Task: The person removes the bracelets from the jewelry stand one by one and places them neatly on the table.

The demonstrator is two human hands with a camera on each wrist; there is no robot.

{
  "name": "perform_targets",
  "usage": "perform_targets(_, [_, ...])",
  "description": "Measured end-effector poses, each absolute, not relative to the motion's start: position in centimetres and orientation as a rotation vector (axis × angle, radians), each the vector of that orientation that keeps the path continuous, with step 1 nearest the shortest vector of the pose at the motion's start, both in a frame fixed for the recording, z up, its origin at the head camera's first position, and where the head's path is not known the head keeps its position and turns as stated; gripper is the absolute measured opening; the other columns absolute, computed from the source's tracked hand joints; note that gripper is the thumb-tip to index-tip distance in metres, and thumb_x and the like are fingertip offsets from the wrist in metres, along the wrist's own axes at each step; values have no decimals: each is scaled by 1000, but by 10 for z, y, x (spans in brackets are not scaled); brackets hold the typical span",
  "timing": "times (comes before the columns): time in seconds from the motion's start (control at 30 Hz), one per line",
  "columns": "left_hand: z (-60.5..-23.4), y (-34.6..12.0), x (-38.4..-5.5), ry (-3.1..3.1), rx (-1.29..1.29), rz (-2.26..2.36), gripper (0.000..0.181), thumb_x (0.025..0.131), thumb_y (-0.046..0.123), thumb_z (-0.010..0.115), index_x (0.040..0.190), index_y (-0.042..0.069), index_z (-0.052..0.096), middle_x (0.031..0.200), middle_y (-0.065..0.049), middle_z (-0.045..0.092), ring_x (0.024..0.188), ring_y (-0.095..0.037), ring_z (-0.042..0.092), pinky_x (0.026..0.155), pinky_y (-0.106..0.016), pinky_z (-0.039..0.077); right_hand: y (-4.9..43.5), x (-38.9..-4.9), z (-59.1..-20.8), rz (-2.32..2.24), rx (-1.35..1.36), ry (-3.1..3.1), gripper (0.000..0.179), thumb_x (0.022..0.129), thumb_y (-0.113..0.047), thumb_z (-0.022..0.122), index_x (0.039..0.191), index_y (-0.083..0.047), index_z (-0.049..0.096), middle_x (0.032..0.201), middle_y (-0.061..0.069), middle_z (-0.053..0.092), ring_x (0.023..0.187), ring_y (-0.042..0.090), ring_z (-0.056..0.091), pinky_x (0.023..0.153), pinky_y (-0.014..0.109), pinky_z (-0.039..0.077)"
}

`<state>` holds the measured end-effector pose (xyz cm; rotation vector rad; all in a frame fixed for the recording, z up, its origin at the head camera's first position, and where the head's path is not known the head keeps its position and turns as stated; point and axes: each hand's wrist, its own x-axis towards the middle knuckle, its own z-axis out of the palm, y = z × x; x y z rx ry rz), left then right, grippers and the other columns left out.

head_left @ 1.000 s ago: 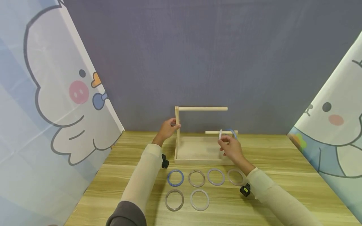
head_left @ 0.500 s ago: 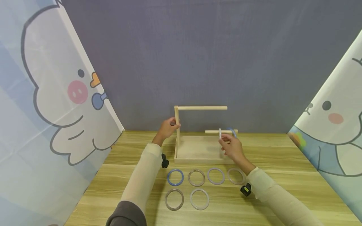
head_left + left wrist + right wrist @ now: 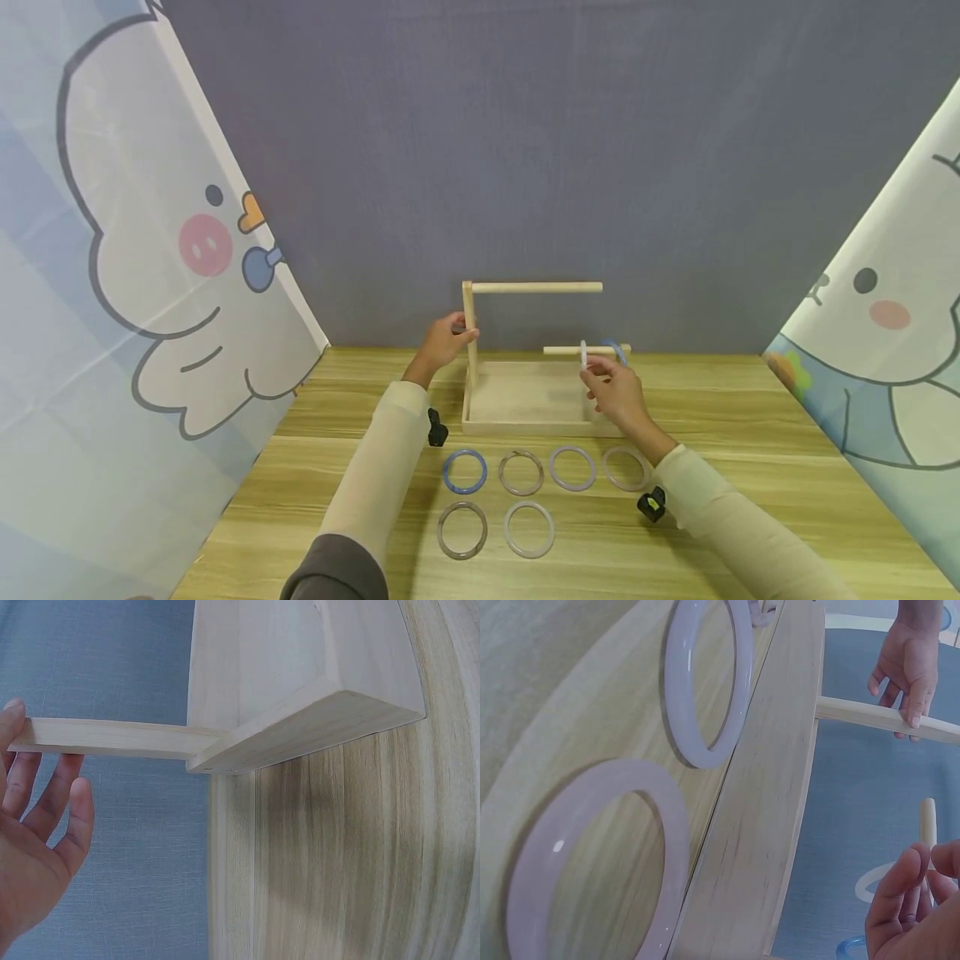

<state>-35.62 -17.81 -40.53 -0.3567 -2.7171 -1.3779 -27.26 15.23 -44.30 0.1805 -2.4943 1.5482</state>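
A wooden rack with a tray base [image 3: 525, 429] stands at the back of the table. My left hand [image 3: 444, 340] grips its tall upright post [image 3: 112, 738], thumb on one side and fingers on the other. With thumb and fingertips, my right hand [image 3: 618, 393] pinches a whitish bangle [image 3: 583, 353] at the lower peg [image 3: 561, 351]; the bangle appears to be around the peg, its lower part hidden by the hand. A blue bangle [image 3: 618, 350] hangs farther right on that peg. The upper bar [image 3: 536, 287] carries nothing.
Several bangles lie in two rows before the rack: a blue ring [image 3: 465, 472], a brownish ring [image 3: 521, 473], a lilac ring [image 3: 572, 468], a pale pink ring [image 3: 626, 469], a grey-brown ring [image 3: 462, 530] and a white ring [image 3: 529, 529]. A grey backdrop [image 3: 525, 167] rises behind.
The right hand shifts very slightly, with the whitish bangle lowering a little at the peg. My left hand keeps its grip on the post.
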Motion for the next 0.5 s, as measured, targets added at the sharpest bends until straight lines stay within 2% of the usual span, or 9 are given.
perform_targets(0.2, [-406, -179, -357, -2719, -365, -1398, 42, 103, 29, 62, 141, 11, 58, 137, -12, 62, 129, -35, 58, 102, -54, 52, 151, -274, -439, 1567, 194, -2467, 33, 100, -17, 65, 130, -3, 66, 113, 22, 70, 67, 11, 66, 50, 25, 56])
perform_targets(0.5, [-408, -179, -358, -2714, -369, -1393, 41, 103, 28, 62, 140, 10, 59, 137, -13, 63, 129, -35, 58, 103, -54, 52, 149, -275, -436, 1584, 189, -2467, 34, 101, -19, 65, 131, -4, 65, 115, 19, 69, 67, 8, 65, 52, 25, 56])
